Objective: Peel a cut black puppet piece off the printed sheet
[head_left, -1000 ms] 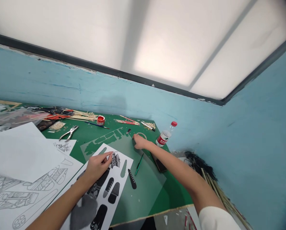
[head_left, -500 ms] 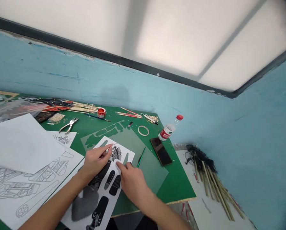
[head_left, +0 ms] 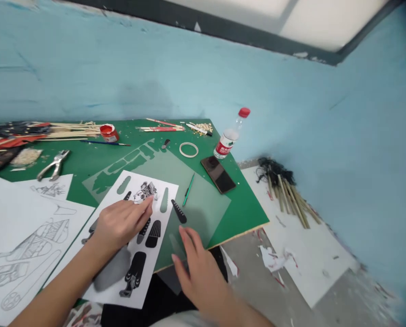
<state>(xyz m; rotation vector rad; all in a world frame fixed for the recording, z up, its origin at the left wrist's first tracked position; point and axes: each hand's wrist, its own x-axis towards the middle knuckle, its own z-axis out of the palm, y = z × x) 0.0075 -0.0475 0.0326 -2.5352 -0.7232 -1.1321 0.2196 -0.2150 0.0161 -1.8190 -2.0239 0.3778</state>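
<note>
My left hand [head_left: 121,222] lies flat on a white sheet printed with black cut-out shapes [head_left: 140,268], pressing it onto the green table [head_left: 247,209]. My right hand [head_left: 198,268] hovers with fingers spread over the near edge of a translucent plastic sheet [head_left: 203,209] and holds nothing. A loose black cut-out strip [head_left: 178,211] lies just beyond its fingertips. A green pen-like tool [head_left: 188,190] rests on the plastic sheet farther out.
A black phone [head_left: 218,174], a tape ring [head_left: 188,149] and a red-capped bottle [head_left: 230,133] sit at the far right. A red paint pot [head_left: 108,132], sticks and pliers [head_left: 53,164] lie at the back. Drawings [head_left: 29,245] cover the left. Bamboo sticks [head_left: 289,195] lie on the floor.
My right hand has drawn back from the tape ring to the near table edge. The view has tipped downward. My left hand stays on the printed sheet.
</note>
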